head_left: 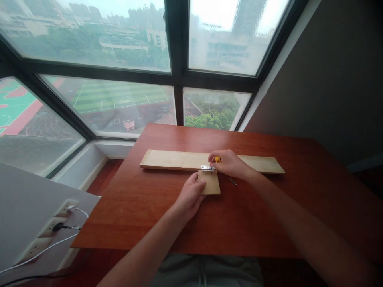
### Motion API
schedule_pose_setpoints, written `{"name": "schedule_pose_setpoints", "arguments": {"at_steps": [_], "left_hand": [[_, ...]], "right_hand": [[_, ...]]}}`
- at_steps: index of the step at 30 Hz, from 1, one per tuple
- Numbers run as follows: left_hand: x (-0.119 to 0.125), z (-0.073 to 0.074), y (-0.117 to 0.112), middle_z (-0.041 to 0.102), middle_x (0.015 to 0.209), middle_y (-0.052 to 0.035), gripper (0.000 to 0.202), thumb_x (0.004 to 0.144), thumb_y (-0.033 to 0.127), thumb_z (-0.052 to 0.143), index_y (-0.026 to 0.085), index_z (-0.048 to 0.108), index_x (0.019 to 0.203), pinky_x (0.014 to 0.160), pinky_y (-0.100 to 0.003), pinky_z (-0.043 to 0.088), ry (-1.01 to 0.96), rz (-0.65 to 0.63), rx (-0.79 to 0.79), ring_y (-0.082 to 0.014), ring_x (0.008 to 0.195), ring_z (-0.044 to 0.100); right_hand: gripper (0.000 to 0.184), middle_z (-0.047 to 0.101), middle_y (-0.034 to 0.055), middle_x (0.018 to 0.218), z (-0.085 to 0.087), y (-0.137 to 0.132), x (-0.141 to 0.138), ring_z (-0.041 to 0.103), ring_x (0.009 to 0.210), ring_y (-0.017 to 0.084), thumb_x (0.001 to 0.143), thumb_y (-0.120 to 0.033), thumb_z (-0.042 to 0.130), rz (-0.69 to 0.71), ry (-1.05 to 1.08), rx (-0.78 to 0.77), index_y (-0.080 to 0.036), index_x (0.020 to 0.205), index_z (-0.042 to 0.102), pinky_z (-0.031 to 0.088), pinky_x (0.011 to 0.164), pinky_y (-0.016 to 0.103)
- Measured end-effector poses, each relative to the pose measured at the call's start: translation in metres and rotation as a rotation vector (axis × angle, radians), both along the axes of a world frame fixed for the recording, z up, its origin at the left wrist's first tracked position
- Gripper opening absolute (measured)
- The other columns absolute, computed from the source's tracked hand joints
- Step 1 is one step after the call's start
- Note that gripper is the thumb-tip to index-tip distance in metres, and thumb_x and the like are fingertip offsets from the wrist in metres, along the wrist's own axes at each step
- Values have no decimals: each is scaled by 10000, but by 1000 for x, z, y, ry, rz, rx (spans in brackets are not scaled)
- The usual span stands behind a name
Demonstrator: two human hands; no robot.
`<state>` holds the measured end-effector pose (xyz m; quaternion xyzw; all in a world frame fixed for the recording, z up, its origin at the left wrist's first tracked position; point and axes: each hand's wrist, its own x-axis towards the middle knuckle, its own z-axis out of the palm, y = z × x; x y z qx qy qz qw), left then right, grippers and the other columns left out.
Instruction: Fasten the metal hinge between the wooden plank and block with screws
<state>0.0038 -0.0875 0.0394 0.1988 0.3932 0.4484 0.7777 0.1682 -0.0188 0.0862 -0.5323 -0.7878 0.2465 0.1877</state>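
Note:
My left hand [193, 193] grips a small square wooden board [211, 184] by its left side, thumb on top. A silver metal hinge [207, 168] sits along the board's far edge. My right hand [229, 162] is closed around a small screwdriver with a yellow handle [218, 159]; its short shaft points down at the right end of the hinge. Whether the tip is seated in a screw is too small to tell. Just behind, a long pale wooden plank [173, 159] lies across the table, partly covered by my right hand.
A thin dark metal piece [233, 181], like a screw or bit, lies right of the small board on the reddish wooden table [134, 215]. Large windows [119, 95] stand beyond the table. At the lower left are wall sockets [50, 226] with plugged-in cables.

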Motion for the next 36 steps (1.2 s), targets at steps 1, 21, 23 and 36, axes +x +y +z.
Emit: {"name": "schedule_pose_setpoints", "arguments": {"at_steps": [1, 21, 23, 36], "left_hand": [[0, -1, 0, 702, 992, -93, 300, 749, 55, 617, 141, 594, 1035, 696, -257, 549, 2, -1, 1, -151, 764, 661], [2, 1, -1, 703, 1036, -111, 292, 758, 49, 603, 147, 606, 1032, 726, -274, 562, 20, 13, -10, -181, 841, 681], [1, -1, -1, 701, 1038, -106, 292, 755, 57, 614, 152, 610, 1032, 723, -273, 559, 14, 11, -4, -172, 823, 676], [0, -3, -1, 695, 1044, -107, 298, 754, 66, 614, 149, 606, 1040, 742, -274, 552, 36, -2, 16, -182, 861, 673]], "right_hand": [[155, 733, 11, 829, -1, 2, -1, 655, 758, 140, 767, -130, 599, -13, -9, -1, -191, 864, 702, 448, 672, 220], [78, 700, 22, 754, -6, -28, 49, 619, 716, 171, 792, -257, 621, -109, -294, -49, -218, 728, 641, 381, 641, 257], [64, 702, 31, 765, -11, -33, 53, 621, 724, 179, 789, -256, 625, -121, -316, -64, -219, 739, 640, 381, 645, 263], [105, 708, 35, 834, -17, -47, 66, 637, 798, 192, 782, -177, 578, -84, -348, -132, -232, 812, 662, 414, 711, 272]]}}
